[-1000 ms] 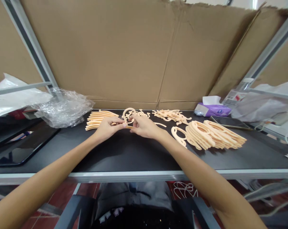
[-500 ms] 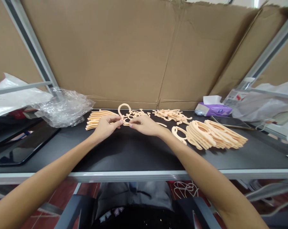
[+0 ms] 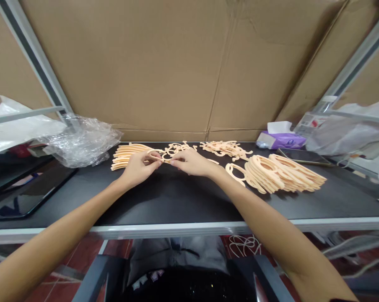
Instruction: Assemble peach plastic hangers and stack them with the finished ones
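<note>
While strips [image 3: 126, 154] lie nearby, 2 hands [image 3: 138, 169] [image 3: 192, 162] pinch — together — 1 looped piece [image 3: 166, 160] (cream).

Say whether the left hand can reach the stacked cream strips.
Probably yes: the cream strips lie beside the left hand, with nothing visible in between, though it is pinching a cream piece and may need to let go first.

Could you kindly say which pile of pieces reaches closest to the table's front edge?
The rightmost pile, of looped pieces; the left stack and loose piles end farther back.
</note>
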Demonstrator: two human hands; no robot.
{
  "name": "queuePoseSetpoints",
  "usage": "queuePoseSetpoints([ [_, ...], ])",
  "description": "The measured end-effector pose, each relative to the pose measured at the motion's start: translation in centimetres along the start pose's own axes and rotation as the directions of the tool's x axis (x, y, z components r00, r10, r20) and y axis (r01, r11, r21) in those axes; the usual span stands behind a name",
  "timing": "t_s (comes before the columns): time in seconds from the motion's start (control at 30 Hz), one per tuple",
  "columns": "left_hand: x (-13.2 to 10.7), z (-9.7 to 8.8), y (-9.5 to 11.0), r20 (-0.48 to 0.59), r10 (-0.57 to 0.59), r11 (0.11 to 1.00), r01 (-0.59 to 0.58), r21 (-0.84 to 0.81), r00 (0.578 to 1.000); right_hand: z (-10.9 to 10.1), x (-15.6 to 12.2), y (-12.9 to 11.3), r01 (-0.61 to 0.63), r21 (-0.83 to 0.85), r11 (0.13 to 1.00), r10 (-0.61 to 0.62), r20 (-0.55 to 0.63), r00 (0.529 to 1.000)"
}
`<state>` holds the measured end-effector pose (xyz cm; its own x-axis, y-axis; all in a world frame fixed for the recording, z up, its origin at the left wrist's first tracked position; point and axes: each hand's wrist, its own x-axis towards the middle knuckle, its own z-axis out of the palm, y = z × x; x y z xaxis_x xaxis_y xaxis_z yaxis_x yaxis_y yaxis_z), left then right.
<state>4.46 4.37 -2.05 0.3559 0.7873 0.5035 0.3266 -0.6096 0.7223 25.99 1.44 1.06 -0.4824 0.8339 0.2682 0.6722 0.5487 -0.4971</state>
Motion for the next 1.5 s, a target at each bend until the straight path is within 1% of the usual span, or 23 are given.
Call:
queuePoseSetpoints([
  [0.1,0.1,0.0,-0.6,-0.006,0.031,0.999,-0.031,0.024,0.999,-0.2,-0.1,-0.1,-0.016,0.008,1.0,0.016,0.008,1.0],
  [0.2,0.1,-0.1,-0.9,-0.011,0.067,0.994,-0.066,0.09,0.998,-0.2,-0.2,-0.3,-0.038,0.01,0.999,0.038,-0.005,0.999],
  [0.33,-0.1,-0.2,-0.3,-0.03,0.116,0.972,-0.108,0.209,0.993,0.0,-0.3,-0.3,-0.02,-0.038,0.999,0.018,-0.032,0.999],
  [0.47,-0.3,-0.3,0.5,-0.031,0.203,0.93,-0.182,0.319,0.979,0.5,-0.1,0.1,0.016,-0.107,0.994,-0.024,-0.076,0.997],
  [0.57,-0.2,-0.4,0.4,-0.037,0.263,0.896,-0.23,0.38,0.964,0.7,0.1,0.4,0.042,-0.146,0.988,-0.056,-0.093,0.994],
  [0.67,-0.1,-0.5,-0.2,-0.008,0.318,0.866,-0.287,0.41,0.948,0.8,0.1,0.6,0.054,-0.202,0.978,-0.071,-0.077,0.994],
  [0.83,0.0,-0.7,-0.8,0.065,0.402,0.823,-0.391,0.413,0.913,0.7,0.0,0.7,0.088,-0.32,0.943,-0.096,-0.012,0.995],
  [0.93,-0.1,-0.8,-0.8,0.122,0.4,0.823,-0.415,0.387,0.908,0.6,-0.1,0.7,0.089,-0.374,0.923,-0.086,0.025,0.996],
  [1.1,-0.1,-0.7,-0.7,0.214,0.35,0.834,-0.407,0.373,0.912,0.3,-0.4,0.3,0.076,-0.467,0.881,-0.047,0.073,0.996],
  [1.23,0.0,-0.6,-1.0,0.249,0.338,0.827,-0.413,0.382,0.907,0.3,-0.6,-0.1,0.058,-0.535,0.843,-0.014,0.086,0.996],
  [1.43,-0.2,-0.6,-0.6,0.293,0.307,0.781,-0.416,0.465,0.905,0.5,-0.5,-0.2,0.069,-0.589,0.805,-0.014,0.097,0.995],
  [1.5,-0.3,-0.6,-0.5,0.314,0.309,0.771,-0.43,0.47,0.898,0.5,-0.6,-0.3,0.082,-0.595,0.8,-0.021,0.108,0.994],
])
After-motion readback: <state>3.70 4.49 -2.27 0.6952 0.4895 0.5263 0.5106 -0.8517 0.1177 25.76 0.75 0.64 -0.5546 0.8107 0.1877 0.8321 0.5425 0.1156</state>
